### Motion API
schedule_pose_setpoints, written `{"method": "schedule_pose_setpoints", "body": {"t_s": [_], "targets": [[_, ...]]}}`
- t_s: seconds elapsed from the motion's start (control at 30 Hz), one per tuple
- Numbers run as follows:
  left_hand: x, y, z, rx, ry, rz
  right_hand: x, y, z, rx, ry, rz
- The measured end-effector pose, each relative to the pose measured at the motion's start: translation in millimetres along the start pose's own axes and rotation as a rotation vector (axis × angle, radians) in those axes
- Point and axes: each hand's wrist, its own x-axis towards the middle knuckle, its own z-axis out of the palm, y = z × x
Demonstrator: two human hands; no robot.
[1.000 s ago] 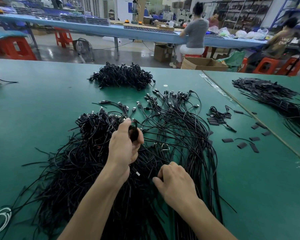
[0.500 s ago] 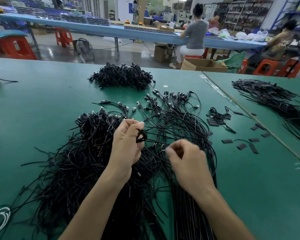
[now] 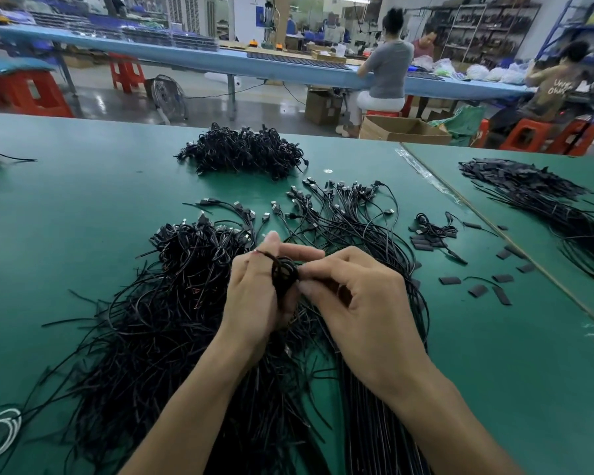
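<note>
Black cable coil (image 3: pixel 283 273) sits mid-frame, above the loose cable heap (image 3: pixel 151 320) on the green table (image 3: pixel 66 217). Containers: open cardboard box (image 3: pixel 403 130) at 1 o'clock past the table edge — contents can't tell. L hand (image 3: pixel 258 293) has fingers curled round the coil. R hand (image 3: pixel 354 303) pinches the coil's right edge w/ thumb + index — both tight. Pile of coiled cables (image 3: pixel 244 152) at 12 o'clock, short black sleeves (image 3: pixel 477 289) at 3 o'clock.

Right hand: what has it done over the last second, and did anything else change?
The right hand lifted off the loose cables and moved forward to pinch the coiled cable. The left hand kept its grip on that coil. The loose cables stayed put.
</note>
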Motion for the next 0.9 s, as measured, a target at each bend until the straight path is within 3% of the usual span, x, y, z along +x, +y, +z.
{"method": "schedule_pose_setpoints", "body": {"t_s": [0.23, 0.47, 0.63, 0.9], "targets": [[-4, 3, 4, 0.012, 0.039, 0.086, 2, 1, 1, 0.044, 0.096, 0.188], [-2, -2, 4, 0.028, 0.099, 0.042, -5, 0, 9, -0.27, -0.062, -0.04], [-2, -5, 7, 0.017, 0.087, -0.083, -9, 4, 13, -0.416, -0.157, -0.146], [-2, 0, 7, -0.095, 0.098, -0.086, -6, 12, 12, -0.274, 0.094, 0.018]]}}
